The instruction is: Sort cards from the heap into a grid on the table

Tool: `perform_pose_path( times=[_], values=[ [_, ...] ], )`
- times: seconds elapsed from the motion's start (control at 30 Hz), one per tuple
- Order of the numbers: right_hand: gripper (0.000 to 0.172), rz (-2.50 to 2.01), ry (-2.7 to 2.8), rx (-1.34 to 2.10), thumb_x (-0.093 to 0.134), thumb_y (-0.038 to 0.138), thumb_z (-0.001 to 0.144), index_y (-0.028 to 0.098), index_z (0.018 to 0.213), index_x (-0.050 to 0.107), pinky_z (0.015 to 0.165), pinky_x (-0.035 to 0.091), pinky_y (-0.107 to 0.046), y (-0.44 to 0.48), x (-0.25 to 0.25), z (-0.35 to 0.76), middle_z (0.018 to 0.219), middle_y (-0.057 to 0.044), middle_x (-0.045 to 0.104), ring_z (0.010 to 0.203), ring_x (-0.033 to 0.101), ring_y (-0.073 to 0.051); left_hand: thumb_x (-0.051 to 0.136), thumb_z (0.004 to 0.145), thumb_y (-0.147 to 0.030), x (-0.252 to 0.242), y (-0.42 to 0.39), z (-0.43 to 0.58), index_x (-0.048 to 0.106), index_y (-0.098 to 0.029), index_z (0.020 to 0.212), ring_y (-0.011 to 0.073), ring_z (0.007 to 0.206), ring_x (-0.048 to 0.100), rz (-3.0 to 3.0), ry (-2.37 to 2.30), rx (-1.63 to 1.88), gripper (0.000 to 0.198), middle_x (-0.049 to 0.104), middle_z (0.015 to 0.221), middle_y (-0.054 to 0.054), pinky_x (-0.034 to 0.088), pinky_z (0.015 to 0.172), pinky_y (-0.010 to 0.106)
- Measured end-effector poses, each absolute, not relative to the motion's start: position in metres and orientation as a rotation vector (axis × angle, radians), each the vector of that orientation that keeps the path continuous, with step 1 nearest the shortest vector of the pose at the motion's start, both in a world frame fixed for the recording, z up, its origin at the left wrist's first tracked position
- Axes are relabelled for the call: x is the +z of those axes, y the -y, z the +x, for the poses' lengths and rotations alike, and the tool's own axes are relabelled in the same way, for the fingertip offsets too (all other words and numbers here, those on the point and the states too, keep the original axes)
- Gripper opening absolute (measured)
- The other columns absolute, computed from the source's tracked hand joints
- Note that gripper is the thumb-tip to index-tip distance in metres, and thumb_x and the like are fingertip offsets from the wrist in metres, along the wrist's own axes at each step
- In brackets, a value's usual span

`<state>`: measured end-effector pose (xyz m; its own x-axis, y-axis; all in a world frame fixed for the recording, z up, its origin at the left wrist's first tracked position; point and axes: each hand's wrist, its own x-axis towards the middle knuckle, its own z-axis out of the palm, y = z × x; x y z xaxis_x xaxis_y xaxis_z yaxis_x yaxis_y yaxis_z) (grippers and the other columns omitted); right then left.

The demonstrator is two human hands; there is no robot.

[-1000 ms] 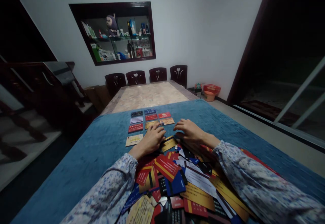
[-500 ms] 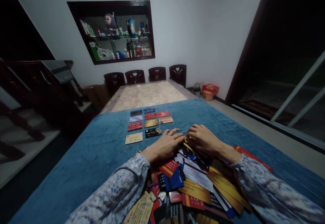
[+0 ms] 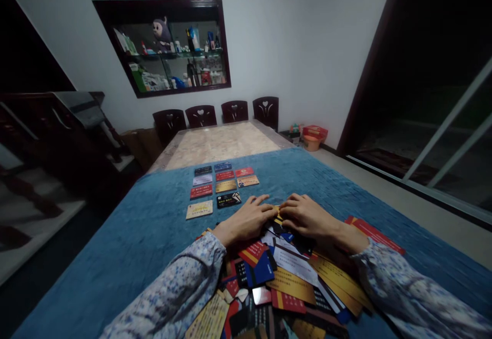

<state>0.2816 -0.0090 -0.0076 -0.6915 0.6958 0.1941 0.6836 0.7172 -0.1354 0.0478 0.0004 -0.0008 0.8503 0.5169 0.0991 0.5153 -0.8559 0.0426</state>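
Observation:
A loose heap of plastic cards (image 3: 292, 285), in gold, red, blue, black and white, lies in front of me on the blue cloth (image 3: 126, 236). At its far edge my left hand (image 3: 251, 218) and my right hand (image 3: 303, 216) meet from either side at a yellow card (image 3: 277, 212) with dark stripes. The fingertips of both hands close on that card; my thumbs are mostly hidden. Beyond my left hand, several cards lie spread out in columns, among them a black VIP card (image 3: 228, 200) and a cream card (image 3: 199, 210).
A red card or packet (image 3: 376, 235) lies partly behind my right forearm. The bare, pale far end of the table (image 3: 226, 140) has dark chairs (image 3: 234, 112) behind it. A wall niche (image 3: 172, 54) holds bottles and a plush toy. An orange bucket (image 3: 311, 143) stands on the floor.
The view has shifted slightly, so the scene sits a little further left. More of the yellow card shows between my fingertips. The spread-out cards keep their arrangement.

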Motion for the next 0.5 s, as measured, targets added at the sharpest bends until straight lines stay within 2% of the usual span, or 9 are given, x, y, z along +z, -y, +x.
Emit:
perform_pose_path(
  times=[0.23,0.4,0.5],
  values=[
    [0.048,-0.970,2.691,0.203,0.056,0.058,0.091,0.018,0.115,0.068,0.090,0.044,-0.046,0.0079,-0.0134,0.2887,0.124,-0.016,0.065,0.111,0.056,-0.030,0.050,0.095,-0.011,0.0030,0.0045,0.0447,0.061,-0.017,0.118,0.0318,0.138,0.041,3.101,-0.849,0.129,0.027,0.065,0.123,0.013,0.039,0.105,0.048],
    [0.041,-0.828,2.654,0.278,0.063,0.050,0.089,0.018,0.113,0.069,0.095,0.044,-0.047,0.0064,-0.0149,0.2916,0.120,-0.014,0.067,0.111,0.056,-0.028,0.051,0.096,-0.014,-0.0003,0.0056,0.0422,0.062,-0.015,0.112,0.0294,0.130,0.047,3.144,-0.805,0.161,0.020,0.065,0.117,0.013,0.042,0.101,0.043],
    [0.037,-0.787,2.623,0.286,0.065,0.047,0.089,0.018,0.113,0.070,0.095,0.044,-0.047,0.0085,-0.0118,0.2911,0.116,-0.013,0.069,0.111,0.055,-0.027,0.052,0.096,-0.016,-0.0013,0.0066,0.0414,0.064,-0.014,0.106,0.0267,0.119,0.054,3.152,-0.784,0.178,0.015,0.066,0.110,0.011,0.044,0.096,0.039]
  ],
)
